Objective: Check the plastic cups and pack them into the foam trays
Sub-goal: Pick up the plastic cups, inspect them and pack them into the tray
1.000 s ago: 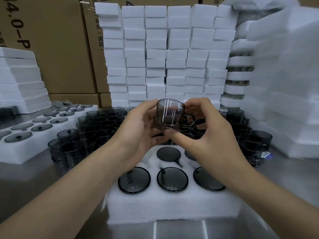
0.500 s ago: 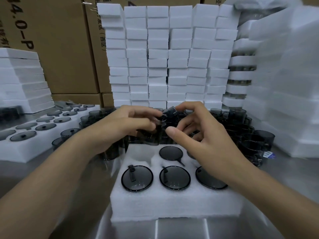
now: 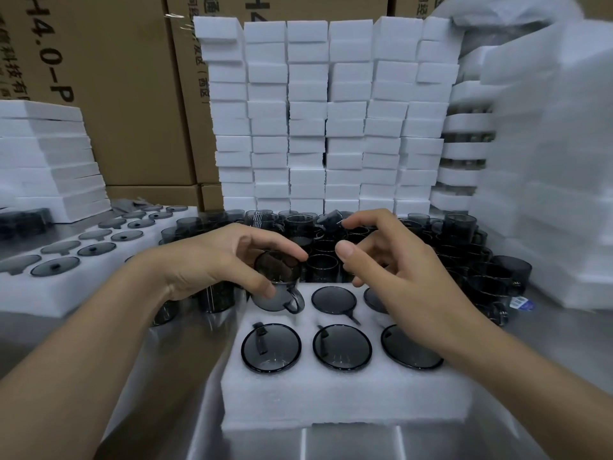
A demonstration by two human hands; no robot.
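From the head camera, the left hand (image 3: 219, 260) grips a smoky plastic cup (image 3: 277, 287) by its sides, thumb in front and fingers curled over the far edge. The cup hangs tilted over the back-left pocket of the foam tray (image 3: 331, 400), its handle (image 3: 295, 303) pointing toward the middle of the tray, and it is not yet seated. The right hand (image 3: 404, 277) holds nothing: its fingers are loosely spread above the tray's back-right corner, apart from the left.

The other pockets that show already hold cups — the one under the right hand is partly hidden.

The likely trouble is the tilt. If the cup goes down crooked, its edge may catch the foam lip, or the handle may miss its slot and jam. Pushing hard could then tear the foam or scuff the plastic. The free hand is close to the pile of loose cups (image 3: 471, 257) on the desk (image 3: 348, 443) — a careless reach could knock one over.
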